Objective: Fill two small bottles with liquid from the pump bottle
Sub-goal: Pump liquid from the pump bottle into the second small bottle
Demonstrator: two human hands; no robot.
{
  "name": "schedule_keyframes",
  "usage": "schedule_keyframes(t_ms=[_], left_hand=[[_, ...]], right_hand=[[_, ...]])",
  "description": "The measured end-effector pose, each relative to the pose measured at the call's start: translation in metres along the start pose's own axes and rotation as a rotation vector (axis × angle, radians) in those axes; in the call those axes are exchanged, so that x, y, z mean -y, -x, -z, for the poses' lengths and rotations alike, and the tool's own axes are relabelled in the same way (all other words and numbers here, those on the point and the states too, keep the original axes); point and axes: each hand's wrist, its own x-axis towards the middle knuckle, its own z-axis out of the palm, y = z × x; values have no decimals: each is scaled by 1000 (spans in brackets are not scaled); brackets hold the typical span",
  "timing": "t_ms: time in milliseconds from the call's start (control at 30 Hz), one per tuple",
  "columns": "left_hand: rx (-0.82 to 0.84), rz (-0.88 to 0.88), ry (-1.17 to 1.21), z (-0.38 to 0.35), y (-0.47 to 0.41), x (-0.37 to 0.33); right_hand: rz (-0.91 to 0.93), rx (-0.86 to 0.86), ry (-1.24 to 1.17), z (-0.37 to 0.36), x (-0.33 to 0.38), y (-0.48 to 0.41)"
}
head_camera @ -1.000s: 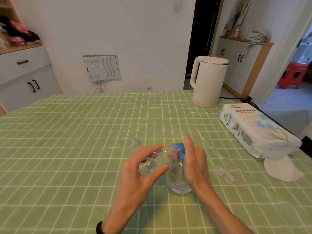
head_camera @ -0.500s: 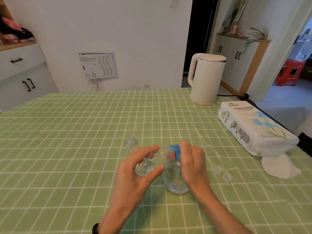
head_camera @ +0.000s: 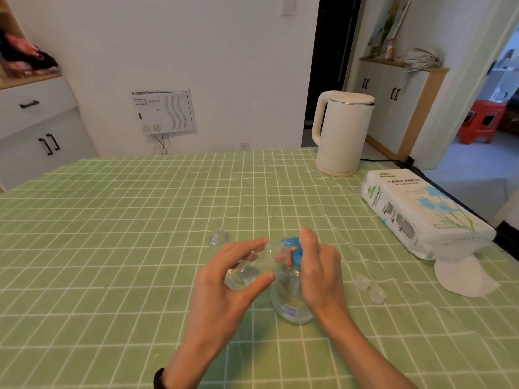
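Green-checked table (head_camera: 112, 248); kettle (head_camera: 341, 133); tissue pack (head_camera: 421, 214); pump bottle (head_camera: 292, 299).

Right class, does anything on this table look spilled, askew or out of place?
No spill shows. One loose tissue sticks out from under the tissue pack near the table's right edge. The small bottle in the left hand is tilted toward the pump bottle, as filling requires.

We are in a home, in a dining or kitchen corner. We see a table under a green checked tablecloth (head_camera: 112, 220), with a cream electric kettle (head_camera: 341, 134) and a white pack of tissue paper (head_camera: 415, 214) on it. White cabinets with dark handles (head_camera: 36, 136) stand against the wall, and an open doorway shows a red plastic stool (head_camera: 481, 122) in the next room.
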Motion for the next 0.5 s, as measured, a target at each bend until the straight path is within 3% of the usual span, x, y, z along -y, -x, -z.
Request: schedule_keyframes(t_ms=[267,500], left_hand=[[6,7,-11,1,2,2],[1,-11,-4,1,-2,-2]], right_hand=[[69,-10,52,1,3,0],[-9,-9,32,-1,1,0]])
